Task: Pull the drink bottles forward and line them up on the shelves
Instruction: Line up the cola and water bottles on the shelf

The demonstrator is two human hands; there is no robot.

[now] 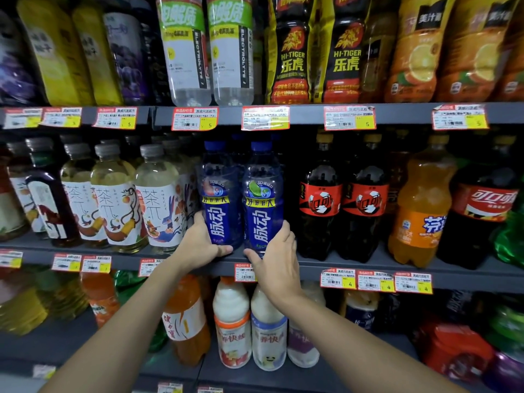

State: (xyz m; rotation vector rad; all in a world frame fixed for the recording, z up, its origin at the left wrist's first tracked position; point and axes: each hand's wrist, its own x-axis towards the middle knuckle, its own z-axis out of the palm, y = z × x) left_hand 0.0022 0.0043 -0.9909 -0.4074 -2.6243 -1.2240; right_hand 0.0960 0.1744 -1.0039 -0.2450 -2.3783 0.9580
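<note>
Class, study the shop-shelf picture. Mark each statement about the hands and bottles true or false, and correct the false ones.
1. The left hand grips the left blue bottle and the right hand grips the right blue bottle, both on the middle shelf. True.
2. Both blue bottles have red caps. False: their caps are blue.
3. Pale tea bottles stand left of the blue bottles. True.
4. The Hi-Tiger bottles stand on the lowest shelf. False: they stand on the top shelf.
</note>
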